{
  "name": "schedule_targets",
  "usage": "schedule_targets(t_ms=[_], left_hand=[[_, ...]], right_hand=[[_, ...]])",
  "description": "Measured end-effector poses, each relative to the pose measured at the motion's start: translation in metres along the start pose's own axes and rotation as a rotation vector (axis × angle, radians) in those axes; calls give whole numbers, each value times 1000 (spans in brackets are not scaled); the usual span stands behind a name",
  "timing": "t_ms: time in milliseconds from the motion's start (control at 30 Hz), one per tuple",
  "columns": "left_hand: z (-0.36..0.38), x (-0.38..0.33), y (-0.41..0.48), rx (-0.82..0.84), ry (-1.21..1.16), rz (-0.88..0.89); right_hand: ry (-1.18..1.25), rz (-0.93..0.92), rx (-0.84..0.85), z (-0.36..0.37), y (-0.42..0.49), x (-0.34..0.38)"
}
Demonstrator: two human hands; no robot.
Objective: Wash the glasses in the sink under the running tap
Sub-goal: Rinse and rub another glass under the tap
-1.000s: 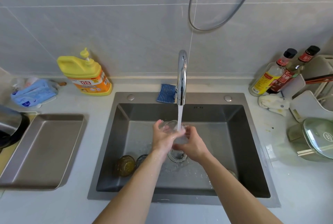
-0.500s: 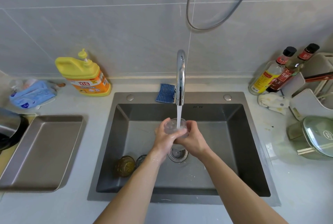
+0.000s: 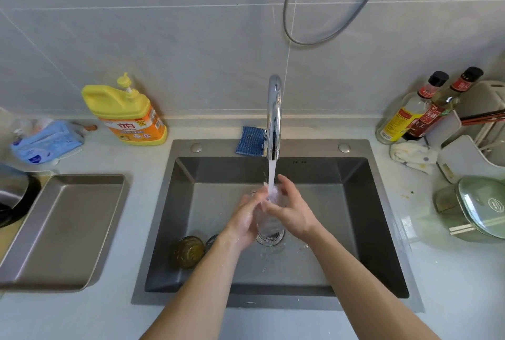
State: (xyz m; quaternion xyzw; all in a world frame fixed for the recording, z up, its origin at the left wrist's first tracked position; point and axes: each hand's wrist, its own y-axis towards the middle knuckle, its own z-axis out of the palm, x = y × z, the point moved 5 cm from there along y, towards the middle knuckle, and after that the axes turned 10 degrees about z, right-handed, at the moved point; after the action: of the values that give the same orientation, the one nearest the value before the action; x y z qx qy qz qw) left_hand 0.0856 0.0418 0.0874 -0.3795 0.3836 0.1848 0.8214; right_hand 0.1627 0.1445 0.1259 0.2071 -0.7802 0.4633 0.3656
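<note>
A clear glass (image 3: 269,220) is held between both hands over the drain of the steel sink (image 3: 363,230), right under the stream from the chrome tap (image 3: 274,118). My left hand (image 3: 246,219) grips the glass from the left side. My right hand (image 3: 291,210) holds it from the right, fingers curled over its rim where the water lands. An amber glass (image 3: 188,251) lies on the sink floor at the left, with another clear glass (image 3: 211,240) just right of it, partly hidden by my left forearm.
A metal tray (image 3: 62,230) lies on the counter left of the sink, with a yellow detergent bottle (image 3: 128,114) behind it. A blue sponge (image 3: 250,141) sits by the tap base. Sauce bottles (image 3: 420,110), a cloth and a lidded pot (image 3: 481,208) crowd the right counter.
The glass has tipped from mouth-up to lying along my palms under the stream. My right hand has slid up over the rim, and water now splashes off it.
</note>
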Motion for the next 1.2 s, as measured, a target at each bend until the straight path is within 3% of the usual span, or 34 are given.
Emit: schedule_targets(t_ms=[67,200,300,400,567,733,800,1200], left_hand=[[4,2,-1,27,29,-16],[5,-1,0,24,67,-18],[0,-5,4,-50,116,10],[-7,-14,3,-133,329,74],[-7,-33,-3,-134,535,-1],[-8,-22,-15,-130,275,-400],[-10,-13,-16,-97,186,-483],[-11,-9,-13,-141,126,-540]], right_hand=[[-51,57,62,6,0,4],[-161,11,-61,4,3,11],[-133,17,14,4,7,8],[-50,7,153,3,13,4],[-28,-4,93,-8,23,20],[-76,-9,70,-15,38,32],[-81,-31,71,-15,39,32],[-123,41,115,-20,31,44]])
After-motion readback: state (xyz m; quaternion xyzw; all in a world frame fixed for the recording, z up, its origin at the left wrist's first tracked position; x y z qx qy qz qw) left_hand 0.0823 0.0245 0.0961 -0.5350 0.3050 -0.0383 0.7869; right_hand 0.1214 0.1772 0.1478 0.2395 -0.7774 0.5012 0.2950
